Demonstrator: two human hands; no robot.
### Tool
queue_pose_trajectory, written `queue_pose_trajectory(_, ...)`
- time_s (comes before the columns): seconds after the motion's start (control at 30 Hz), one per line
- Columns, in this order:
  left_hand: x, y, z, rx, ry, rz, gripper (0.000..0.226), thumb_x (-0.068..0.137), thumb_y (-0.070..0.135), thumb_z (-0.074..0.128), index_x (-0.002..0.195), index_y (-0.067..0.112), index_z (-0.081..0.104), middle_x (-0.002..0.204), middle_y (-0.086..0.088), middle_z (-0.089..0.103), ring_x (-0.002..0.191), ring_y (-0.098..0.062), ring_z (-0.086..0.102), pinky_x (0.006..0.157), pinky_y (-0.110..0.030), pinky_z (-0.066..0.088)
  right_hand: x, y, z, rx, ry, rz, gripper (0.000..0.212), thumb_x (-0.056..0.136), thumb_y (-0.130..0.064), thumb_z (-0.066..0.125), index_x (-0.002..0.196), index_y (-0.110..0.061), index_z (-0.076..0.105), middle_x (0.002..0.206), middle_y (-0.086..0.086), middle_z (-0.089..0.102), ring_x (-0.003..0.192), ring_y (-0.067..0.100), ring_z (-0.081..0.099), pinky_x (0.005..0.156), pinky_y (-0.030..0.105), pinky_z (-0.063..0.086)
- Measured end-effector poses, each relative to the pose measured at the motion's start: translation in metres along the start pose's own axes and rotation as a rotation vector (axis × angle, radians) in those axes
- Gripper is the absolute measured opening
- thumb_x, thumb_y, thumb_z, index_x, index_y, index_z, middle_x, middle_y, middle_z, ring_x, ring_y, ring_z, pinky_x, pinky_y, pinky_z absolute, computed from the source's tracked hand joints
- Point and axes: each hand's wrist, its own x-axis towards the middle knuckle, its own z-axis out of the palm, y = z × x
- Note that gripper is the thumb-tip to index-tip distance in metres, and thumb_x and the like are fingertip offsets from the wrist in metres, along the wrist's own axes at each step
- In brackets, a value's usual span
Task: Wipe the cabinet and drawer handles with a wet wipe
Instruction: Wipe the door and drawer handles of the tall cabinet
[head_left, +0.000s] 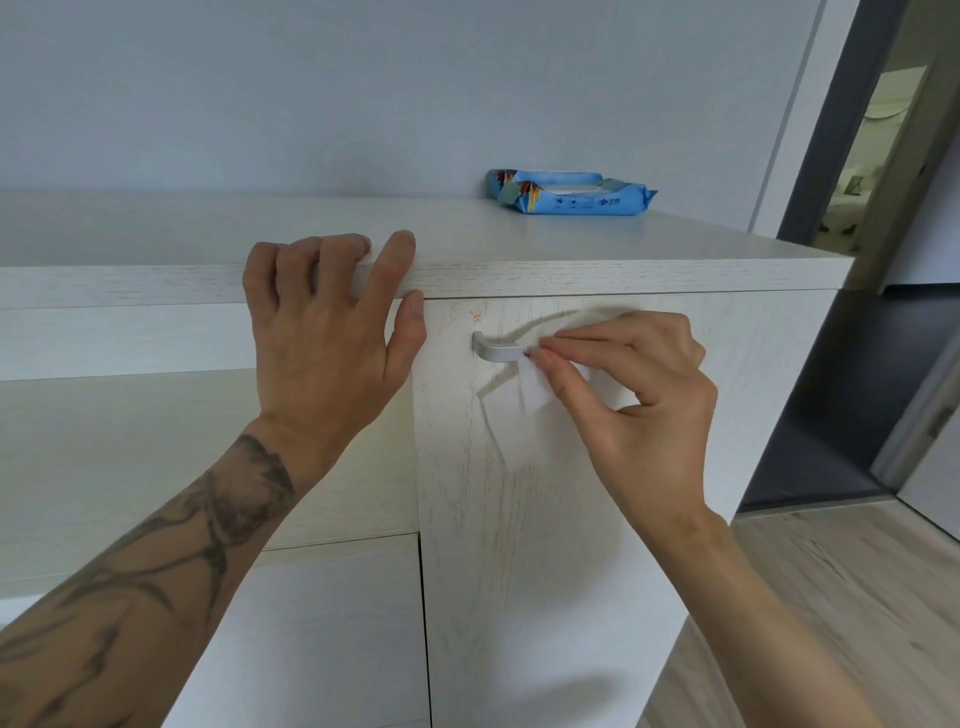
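Pinching wet wipe (535, 388) against handle (496, 352) with right hand (641, 397), left hand (322, 332) gripping cabinet top (597, 260).

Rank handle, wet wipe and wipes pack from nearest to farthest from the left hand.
1. handle, just right of the left hand.
2. wet wipe, at the handle's right end.
3. wipes pack, back on the cabinet top.

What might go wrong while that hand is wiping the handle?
The right hand only pinches the wet wipe with its fingertips, so it might slip and drop. The wipe covers just the right end of the handle, so the left end may get missed. The wipes pack on the cabinet top looks open, so the rest might dry out.
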Motion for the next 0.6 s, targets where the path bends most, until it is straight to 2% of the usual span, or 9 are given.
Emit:
queue_pose_trajectory(0.13, 0.0, 0.0, 0.0, -0.007, 0.005, 0.003, 0.041, 0.111, 0.04, 0.039, 0.136, 0.013, 0.058, 0.116, -0.018, 0.062, 0.109, -0.033, 0.042, 0.101, -0.05, 0.029, 0.006, -0.001, 0.003, -0.001, -0.059, -0.025, 0.007, 0.089, -0.022, 0.085, 0.096, -0.02, 0.084, 0.097, -0.009, 0.076, 0.101, 0.024, 0.064, 0.092, 0.062, 0.044)
queue_pose_trajectory(0.3, 0.0, -0.001, 0.002, -0.006, 0.003, -0.003, 0.04, 0.111, 0.041, 0.039, 0.136, 0.014, 0.056, 0.116, -0.017, 0.062, 0.109, -0.032, 0.042, 0.102, -0.05, 0.029, 0.007, 0.012, -0.018, -0.008, -0.103, 0.06, 0.008, 0.092, -0.032, 0.08, 0.1, -0.03, 0.08, 0.105, -0.015, 0.075, 0.113, 0.021, 0.061, 0.098, 0.064, 0.043)
queue_pose_trajectory(0.5, 0.0, -0.001, 0.002, -0.01, -0.009, -0.002, 0.041, 0.111, 0.042, 0.037, 0.136, 0.015, 0.055, 0.117, -0.018, 0.061, 0.11, -0.032, 0.043, 0.103, -0.051, 0.029, 0.012, 0.001, -0.002, 0.041, -0.151, 0.025, 0.01, 0.091, -0.032, 0.079, 0.099, -0.027, 0.083, 0.103, -0.016, 0.076, 0.112, 0.016, 0.059, 0.098, 0.066, 0.042)
queue_pose_trajectory(0.6, 0.0, -0.001, 0.002, -0.018, -0.012, -0.007, 0.041, 0.112, 0.042, 0.036, 0.136, 0.015, 0.054, 0.117, -0.018, 0.062, 0.11, -0.032, 0.042, 0.103, -0.05, 0.029, 0.008, 0.015, -0.017, 0.037, -0.121, 0.073, 0.009, 0.091, -0.029, 0.081, 0.1, -0.027, 0.082, 0.104, -0.015, 0.076, 0.113, 0.02, 0.057, 0.098, 0.066, 0.042)
